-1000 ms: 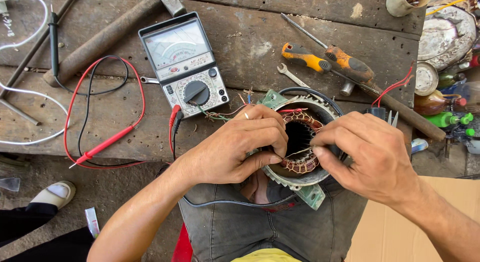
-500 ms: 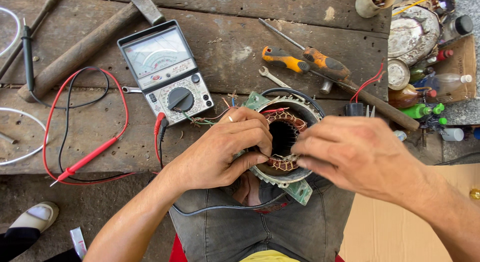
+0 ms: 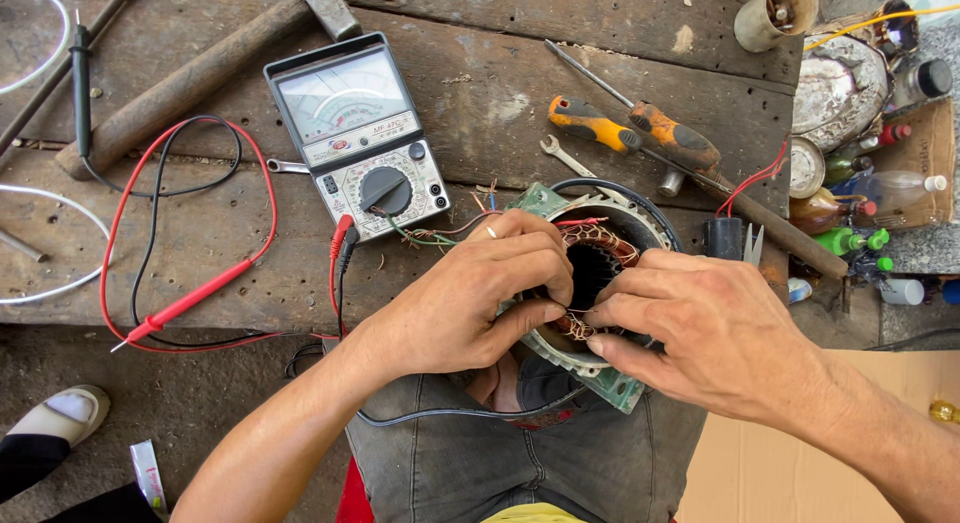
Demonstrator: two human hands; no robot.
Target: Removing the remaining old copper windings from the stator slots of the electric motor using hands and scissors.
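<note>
A round motor stator [image 3: 610,245] with copper windings and a green frame rests on my lap against the bench edge. My left hand [image 3: 480,293] grips its near rim, fingers curled over the windings, a ring on one finger. My right hand [image 3: 700,328] holds the right side, its fingertips pinching at the copper wires on the inner edge. Thin coloured leads [image 3: 440,231] run from the stator toward an analogue multimeter [image 3: 358,133] lying on the wooden bench [image 3: 500,93].
Red probe [image 3: 190,301] and black probe [image 3: 82,78] leads loop on the bench left. A hammer [image 3: 190,78], two orange-handled screwdrivers [image 3: 640,128], a small spanner [image 3: 565,156] and a black capacitor [image 3: 723,237] lie around. Bottles [image 3: 850,241] crowd the right edge. Cardboard [image 3: 760,463] lies below.
The view has shifted slightly, moving the bench items right in the frame. My fingers have crept further into the stator's bore, working on the copper windings; both hands stay on the stator.
</note>
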